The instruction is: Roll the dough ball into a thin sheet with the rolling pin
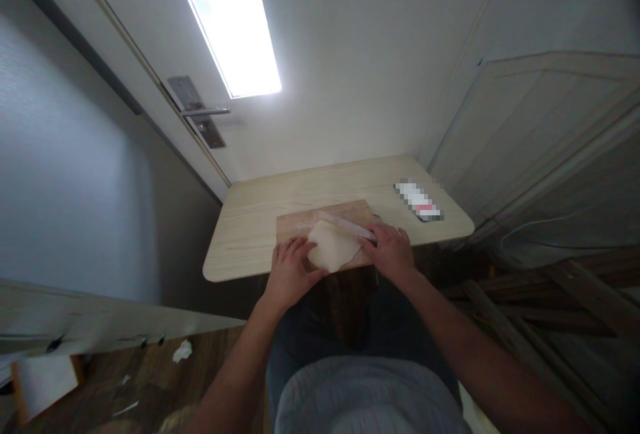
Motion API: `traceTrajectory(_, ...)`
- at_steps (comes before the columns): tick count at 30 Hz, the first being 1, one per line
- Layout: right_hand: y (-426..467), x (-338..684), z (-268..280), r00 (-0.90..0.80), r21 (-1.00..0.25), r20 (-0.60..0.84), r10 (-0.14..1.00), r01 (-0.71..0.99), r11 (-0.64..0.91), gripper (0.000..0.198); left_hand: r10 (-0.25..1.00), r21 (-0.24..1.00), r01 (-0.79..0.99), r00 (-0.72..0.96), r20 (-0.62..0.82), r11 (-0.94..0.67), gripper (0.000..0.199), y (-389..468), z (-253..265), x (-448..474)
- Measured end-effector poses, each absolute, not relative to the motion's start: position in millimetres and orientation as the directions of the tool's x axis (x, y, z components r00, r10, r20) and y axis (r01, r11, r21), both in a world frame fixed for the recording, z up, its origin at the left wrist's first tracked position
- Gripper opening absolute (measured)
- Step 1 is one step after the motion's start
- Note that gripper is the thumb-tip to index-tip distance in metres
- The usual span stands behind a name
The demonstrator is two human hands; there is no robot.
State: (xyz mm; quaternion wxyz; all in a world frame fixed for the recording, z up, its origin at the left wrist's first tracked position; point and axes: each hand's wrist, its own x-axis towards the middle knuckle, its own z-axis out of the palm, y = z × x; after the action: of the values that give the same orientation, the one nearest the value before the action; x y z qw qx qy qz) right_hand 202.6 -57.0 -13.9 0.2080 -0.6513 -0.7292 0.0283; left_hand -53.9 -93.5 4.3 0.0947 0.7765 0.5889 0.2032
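A thin, pale sheet of dough (331, 247) lies on a wooden board (290, 224), its near edge reaching the board's front. My left hand (293, 271) grips the left edge of the dough, fingers curled on it and thumb at the near side. A floury rolling pin (345, 224) lies slantwise along the dough's far side. Its right end is in my right hand (391, 249), closed round it by the dough's right edge. The pin's left end is free on the board.
The board rests on a light wood table (240, 234) with rounded corners, against a white door with a metal handle (205, 112). A blurred-out phone (419, 200) lies at the table's right. Wooden slats (530, 347) stand at the lower right; crumpled tissue (183, 351) lies on the floor.
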Motion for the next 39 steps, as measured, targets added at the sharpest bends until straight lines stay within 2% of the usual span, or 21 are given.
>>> traceTrajectory(6, -54.7, 203.2, -9.4, -0.045, -0.325, 0.251, 0.967, 0.937, 0.128, 0.029, 0.952, 0.367, 0.888, 0.204, 0.228, -0.278, 0.062, -103.8, -5.8, -47.6)
traceTrajectory(16, -55.9, 205.5, -6.2, -0.041, -0.339, 0.239, 0.970, 0.933, 0.123, 0.028, 0.928, 0.354, 0.906, 0.098, 0.360, -0.233, 0.048, -115.3, -10.5, -4.1)
traceTrajectory(20, -53.9, 209.1, -9.6, -0.066, -0.345, 0.238, 0.969, 0.927, 0.148, 0.029, 0.911, 0.400, 0.871, 0.117, 0.396, -0.286, 0.048, -124.0, -15.1, 15.5)
traceTrajectory(25, -52.2, 212.9, -5.4, -0.130, -0.329, 0.246, 0.960, 0.921, 0.209, 0.026, 0.884, 0.521, 0.744, 0.199, 0.423, -0.417, 0.039, -130.4, -17.6, 10.0)
traceTrajectory(27, -53.3, 211.0, -1.4, -0.159, -0.307, 0.258, 0.953, 0.922, 0.237, 0.025, 0.874, 0.558, 0.714, 0.160, 0.458, -0.423, 0.033, -124.0, -12.7, -5.6)
traceTrajectory(30, -55.1, 202.8, 3.8, -0.235, -0.271, 0.284, 0.930, 0.910, 0.313, 0.027, 0.838, 0.579, 0.737, -0.030, 0.544, -0.349, 0.024, -101.2, -0.8, -32.2)
traceTrajectory(32, -55.1, 195.2, 5.9, -0.305, -0.253, 0.289, 0.907, 0.890, 0.380, 0.028, 0.820, 0.572, 0.752, -0.073, 0.568, -0.329, 0.021, -81.4, 5.9, -44.0)
traceTrajectory(34, -53.9, 188.1, 7.2, -0.366, -0.238, 0.283, 0.887, 0.868, 0.435, 0.028, 0.835, 0.546, 0.782, -0.060, 0.547, -0.301, 0.023, -63.2, 8.3, -48.0)
traceTrajectory(36, -52.1, 182.9, 7.4, -0.391, -0.229, 0.270, 0.880, 0.861, 0.453, 0.029, 0.884, 0.503, 0.833, -0.036, 0.466, -0.231, 0.027, -50.1, 6.2, -45.7)
traceTrajectory(39, -49.8, 178.5, 5.4, -0.374, -0.218, 0.252, 0.893, 0.877, 0.429, 0.036, 0.938, 0.370, 0.919, -0.003, 0.346, -0.134, 0.035, -41.5, -0.5, -37.9)
